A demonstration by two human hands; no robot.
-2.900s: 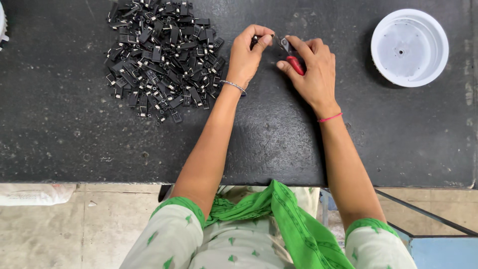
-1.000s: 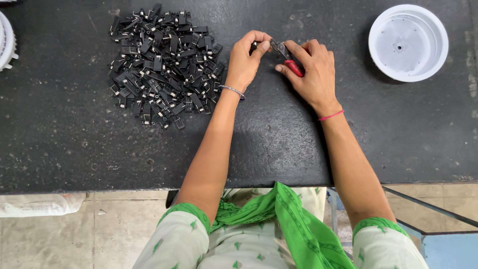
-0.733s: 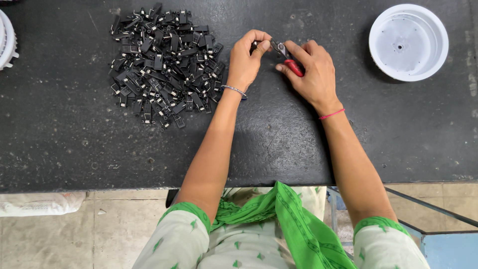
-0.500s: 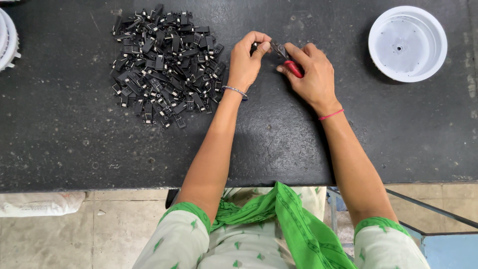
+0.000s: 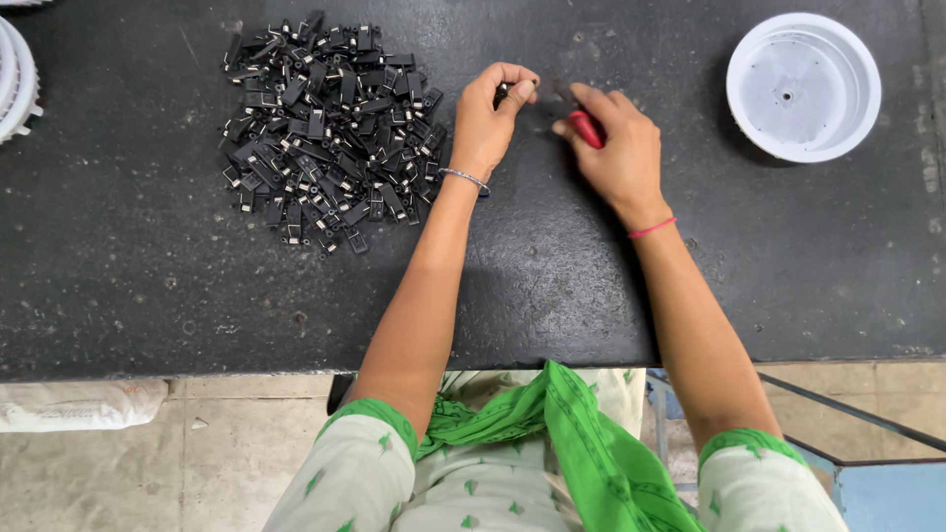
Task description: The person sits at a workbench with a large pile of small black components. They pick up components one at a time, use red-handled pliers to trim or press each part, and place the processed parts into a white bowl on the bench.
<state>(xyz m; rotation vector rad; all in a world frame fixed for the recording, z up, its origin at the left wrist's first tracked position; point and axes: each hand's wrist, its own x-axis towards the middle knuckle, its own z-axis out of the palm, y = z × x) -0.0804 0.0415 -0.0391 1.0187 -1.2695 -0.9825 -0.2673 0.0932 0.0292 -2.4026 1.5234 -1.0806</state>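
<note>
My left hand (image 5: pixel 489 116) pinches a small black part (image 5: pixel 505 92) between thumb and fingertips, just right of a heap of several small black parts (image 5: pixel 323 118) on the black tabletop (image 5: pixel 493 286). My right hand (image 5: pixel 616 148) grips a red-handled tool (image 5: pixel 585 126), its metal tip pointing left toward the part in my left hand. A small gap separates the two hands.
A white round plastic housing (image 5: pixel 803 86) lies open side up at the far right. Part of another white round piece (image 5: pixel 15 84) shows at the left edge. The table's front edge runs just above my lap; a white sack (image 5: pixel 79 404) lies on the floor below left.
My hands have drawn slightly apart; the tool tip no longer touches the small part. The view has shifted a little.
</note>
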